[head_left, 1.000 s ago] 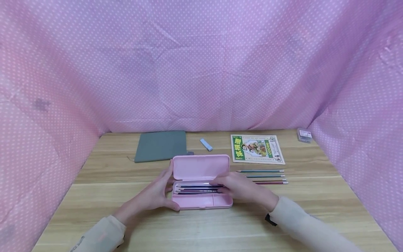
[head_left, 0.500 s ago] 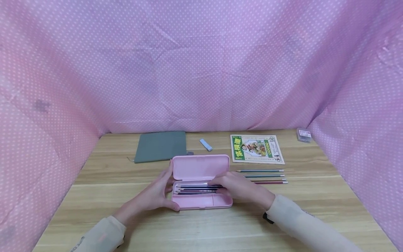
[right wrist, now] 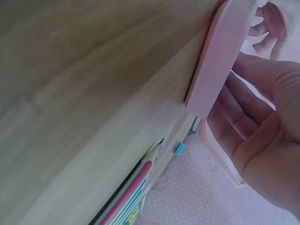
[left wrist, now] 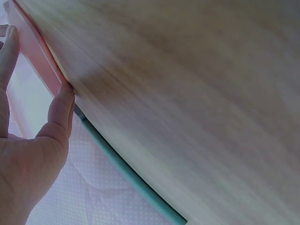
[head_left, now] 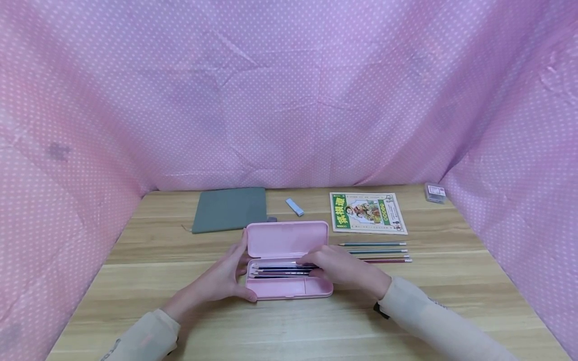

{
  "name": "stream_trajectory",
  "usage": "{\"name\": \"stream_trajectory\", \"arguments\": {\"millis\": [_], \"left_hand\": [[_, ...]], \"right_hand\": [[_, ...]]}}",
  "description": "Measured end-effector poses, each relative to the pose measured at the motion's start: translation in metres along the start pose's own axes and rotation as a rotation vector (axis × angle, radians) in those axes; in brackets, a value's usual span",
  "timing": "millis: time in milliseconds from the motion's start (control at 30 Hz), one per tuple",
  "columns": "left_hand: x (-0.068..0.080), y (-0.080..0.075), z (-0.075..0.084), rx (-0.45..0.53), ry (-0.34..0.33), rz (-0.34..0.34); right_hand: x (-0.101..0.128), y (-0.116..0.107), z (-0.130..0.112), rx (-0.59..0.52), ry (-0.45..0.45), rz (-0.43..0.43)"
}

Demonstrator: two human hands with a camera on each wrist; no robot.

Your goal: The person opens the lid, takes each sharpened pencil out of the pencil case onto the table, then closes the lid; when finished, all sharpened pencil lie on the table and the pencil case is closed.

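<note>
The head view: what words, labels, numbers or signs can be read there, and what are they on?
"菜根": green-edged cream paper booklet; the third large character is blurred, the smaller print too small.
Illegible: label on the clear plastic box.
Illegible: pale marks on the slim dark pencils in the pink plastic pencil case.
Illegible: dark print on the cream cloth left sleeve and right sleeve.

Holds the pink case [left wrist: 37, 56] at its side with the left hand [left wrist: 33, 157], touching its lower edge with one digit's tip, close to the wooden desk [left wrist: 197, 103]. Farther on, takes in a green notebook [left wrist: 126, 167] edge-on along the desk's visible margin, with pale dotted cloth [left wrist: 93, 197] behind.
</note>
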State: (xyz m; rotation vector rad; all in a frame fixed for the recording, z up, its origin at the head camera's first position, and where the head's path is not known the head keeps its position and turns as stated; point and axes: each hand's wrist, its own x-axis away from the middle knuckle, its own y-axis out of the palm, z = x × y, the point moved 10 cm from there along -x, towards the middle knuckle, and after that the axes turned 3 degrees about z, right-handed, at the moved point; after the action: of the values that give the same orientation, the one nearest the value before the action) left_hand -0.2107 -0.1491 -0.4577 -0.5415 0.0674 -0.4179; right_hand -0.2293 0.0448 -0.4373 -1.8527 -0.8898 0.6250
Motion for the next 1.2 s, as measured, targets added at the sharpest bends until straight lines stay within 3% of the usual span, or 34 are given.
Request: {"name": "stream_trajectory", "arguments": {"millis": [633, 1200], "left_hand": [[0.0005, -0.0009, 0.0004, 0.022, 0.016, -0.004], [0.0006, -0.0007, -0.0003, -0.009, -0.017, -0.006]], "right_hand": [[-0.0044, 0.0014, -0.0028, 0.016, -0.008, -0.002], [-0.0005, 0.0041, -0.0031, 0.011, -0.028, 0.004]]}}
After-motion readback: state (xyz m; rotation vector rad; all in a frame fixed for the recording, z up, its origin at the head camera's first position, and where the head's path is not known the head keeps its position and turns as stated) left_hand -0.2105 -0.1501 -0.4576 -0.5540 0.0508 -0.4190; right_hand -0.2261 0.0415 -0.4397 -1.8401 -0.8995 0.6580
